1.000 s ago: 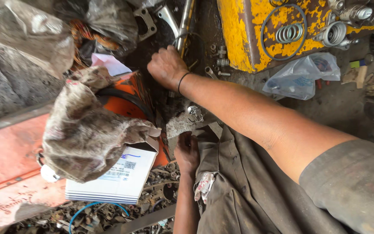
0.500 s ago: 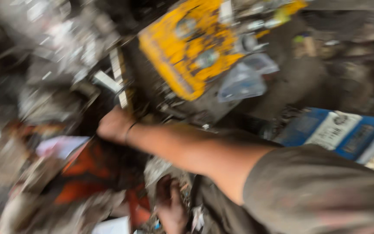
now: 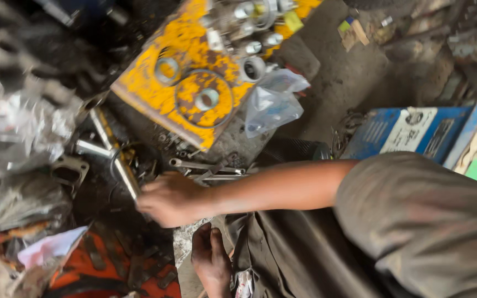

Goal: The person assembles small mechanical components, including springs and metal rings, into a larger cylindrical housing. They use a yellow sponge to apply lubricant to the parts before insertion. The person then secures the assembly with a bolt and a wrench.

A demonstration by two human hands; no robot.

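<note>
My right hand (image 3: 168,198) reaches left across a heap of greasy metal parts, its image blurred. Its curled fingers touch the lower end of a long metal rod (image 3: 118,160); a grip on it does not show. Just beyond the wrist lie a few spanners (image 3: 208,168). My left hand (image 3: 211,258) rests low beside my grey trousers (image 3: 299,259), fingers stretched out and holding nothing. A worn yellow metal plate (image 3: 191,83) with round holes lies farther off, carrying several small shiny cylinders (image 3: 252,66).
A crumpled clear plastic bag (image 3: 271,105) lies beside the plate. Blue cartons (image 3: 409,132) stand at the right. Grey plastic wraps (image 3: 23,132) pile up at the left, and an orange case (image 3: 106,270) with white paper (image 3: 51,248) sits at the bottom left.
The view has swung sharply, so the yellow plate now sits in the upper middle. My right hand has drawn back from the heap's far side to the rod, closer to my body.
</note>
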